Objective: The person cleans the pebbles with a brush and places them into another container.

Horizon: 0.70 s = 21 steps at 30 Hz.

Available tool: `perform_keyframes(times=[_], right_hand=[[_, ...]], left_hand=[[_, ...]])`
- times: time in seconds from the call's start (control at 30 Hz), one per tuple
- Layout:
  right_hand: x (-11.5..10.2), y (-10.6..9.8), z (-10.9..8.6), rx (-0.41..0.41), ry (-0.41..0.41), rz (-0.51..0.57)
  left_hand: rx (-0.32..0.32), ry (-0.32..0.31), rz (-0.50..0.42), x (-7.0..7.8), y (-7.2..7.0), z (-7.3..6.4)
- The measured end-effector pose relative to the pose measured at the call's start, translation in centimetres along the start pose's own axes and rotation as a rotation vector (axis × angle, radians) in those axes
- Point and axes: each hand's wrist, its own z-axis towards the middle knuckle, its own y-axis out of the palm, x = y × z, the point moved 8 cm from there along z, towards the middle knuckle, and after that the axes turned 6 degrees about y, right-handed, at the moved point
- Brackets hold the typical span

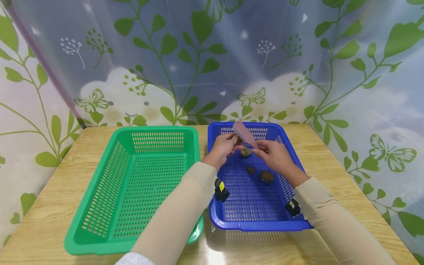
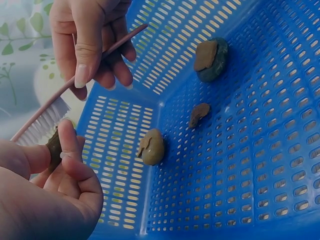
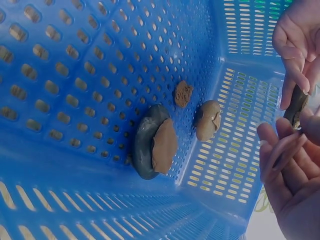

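A dark lump [image 3: 298, 102] is pinched by the left hand [image 1: 221, 150]; beside its fingers [image 2: 70, 139], a pink brush [image 1: 244, 133] is gripped by the right hand [image 1: 275, 156], white bristles [image 2: 46, 121] shown clearest from left wrist.

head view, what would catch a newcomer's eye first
Probably the bright green basket on the left and the blue basket on the right. Above the blue one, the right hand holds a pink brush beside a small dark piece pinched in the left hand.
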Motion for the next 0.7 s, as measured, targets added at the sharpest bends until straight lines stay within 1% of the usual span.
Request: perform_keyframes(times=[0.07, 0.2, 0.3, 0.47, 0.7], right_hand=[[-0.21, 0.12, -0.09, -0.02, -0.017, -0.002], [-0.28, 0.4, -0.23, -0.065, -0.02, -0.006], [-0.2, 0.46, -0.25, -0.074, -0.016, -0.003], [-0.03, 0.24, -0.19, -0.047, -0.009, 0.005], [0.37, -0.12, 0.01, 0.004, 0.018, -0.037]], left_hand=[[0.003, -0.001, -0.005, -0.02, -0.02, 0.01], [0.012, -0.008, -0.023, -0.07, -0.01, -0.04], [0.012, -0.018, -0.036, -0.09, 0.0, -0.11], [0.005, -0.024, -0.046, -0.05, 0.01, -0.03], [-0.006, -0.022, -0.032, 0.04, -0.04, 0.05]])
